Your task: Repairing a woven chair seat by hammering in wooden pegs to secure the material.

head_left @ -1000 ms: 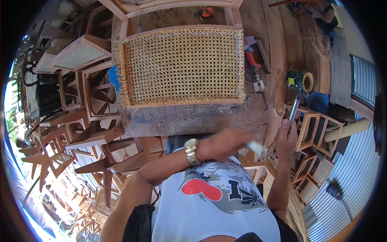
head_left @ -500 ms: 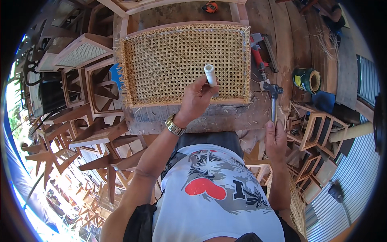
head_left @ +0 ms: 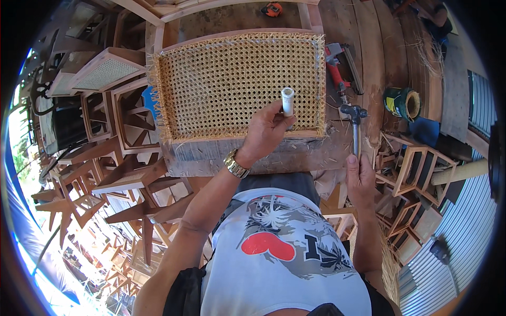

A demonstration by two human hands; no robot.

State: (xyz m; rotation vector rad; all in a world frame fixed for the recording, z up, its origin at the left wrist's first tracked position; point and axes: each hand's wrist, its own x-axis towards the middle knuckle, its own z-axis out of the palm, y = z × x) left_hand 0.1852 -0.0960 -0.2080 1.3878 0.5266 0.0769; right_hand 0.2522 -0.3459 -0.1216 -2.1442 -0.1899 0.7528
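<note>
Bench (head_left: 305,151) bears cane panel (head_left: 232,84), red tool (head_left: 334,69) just R of it. L hand (head_left: 262,134): fingers closed round white tube (head_left: 288,102), over panel's near R part. R hand (head_left: 361,176): fingers wrapped round hammer (head_left: 356,131), R of panel. Tube's shifted R vs. a moment ago, so tools sit closer tog., prob. both handy for panel.

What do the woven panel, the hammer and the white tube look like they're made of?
Woven panel: likely natural cane, matt and seemingly unvarnished, judging by straw-coloured strands and frayed ends. Hammer: apparently metal, with a dark, dull head and a shinier silvery shaft. White tube: probably plastic, going by its pale surface and round, rimmed end, though another material is possible.
</note>
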